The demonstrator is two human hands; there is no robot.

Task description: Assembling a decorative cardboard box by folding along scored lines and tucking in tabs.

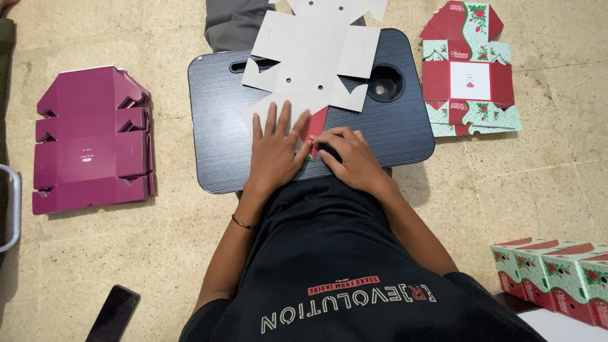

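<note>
Down from the head camera: left hand (277,147) laid flat, fingers spread and stretched out, pressing on the near flap of a flat die-cut box blank (315,60) — grey unprinted side up. Right hand (350,155) just beside, fingers curled, pinching a folded flap (315,130) of the same blank, where the red and green printed side shows. Both hands touching each other at the fold. Blank spread over a dark grey lap desk (399,136), reaching from the near middle to past the far edge. Round cup hole (384,83) in the desk at the far right, partly beside the blank; slot (244,65) at the far left, partly covered.

Left of the desk, well apart, on the beige stone floor (538,171): stack of flat magenta box blanks (92,142). Right of the desk, near its far corner: stack of flat red and green floral blanks (470,69), printed side up. Near right corner: row of assembled boxes (554,272) in the same floral print. Near left: dark phone (114,312) lying on the floor. Thin bracelet (242,223) on the left wrist. Black shirt (342,272) with lettering — filling the near middle.
</note>
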